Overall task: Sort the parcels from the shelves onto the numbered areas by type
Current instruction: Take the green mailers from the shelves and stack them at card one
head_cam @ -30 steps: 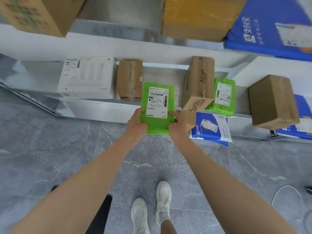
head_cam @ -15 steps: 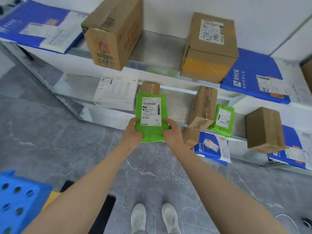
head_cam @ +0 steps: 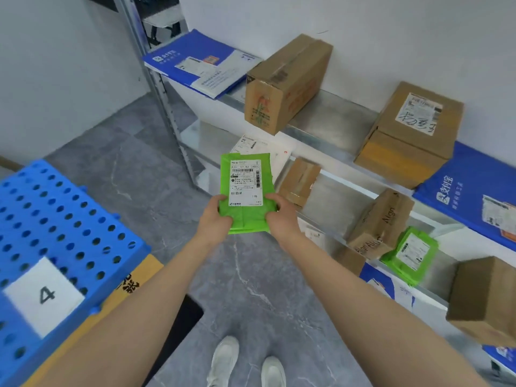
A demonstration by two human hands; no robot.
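A green poly mailer (head_cam: 245, 191) was held out in front of the body, approx. mid-frame, clear of the shelving unit (head_cam: 329, 118) and above the grey floor (head_cam: 251, 275). It was gripped at its lower end from both sides: the left hand (head_cam: 215, 219) was curled round the lower-left corner, the right hand (head_cam: 280, 219) round the lower-right edge, thumbs laid on the front face. The upper part w/ the shipping label (head_cam: 246, 185) was unsupported and stood up slightly bowed.

A blue perforated platform (head_cam: 64, 219) marked w/ a "4" card (head_cam: 44, 296) was seen at lower left, near the left forearm. No other numbered area was in view, so whether 4 was the right spot for soft green bags could not be told.

Risks, as judged: the mailer could be set on the wrong area if the no. was assumed rather than checked vs. type. The slick film, pinched only at the bottom, could slip or flop over during a turn. A second green mailer (head_cam: 410, 255) on the lower shelf beside a tilted carton (head_cam: 377, 224) could be missed, leaving the type split.
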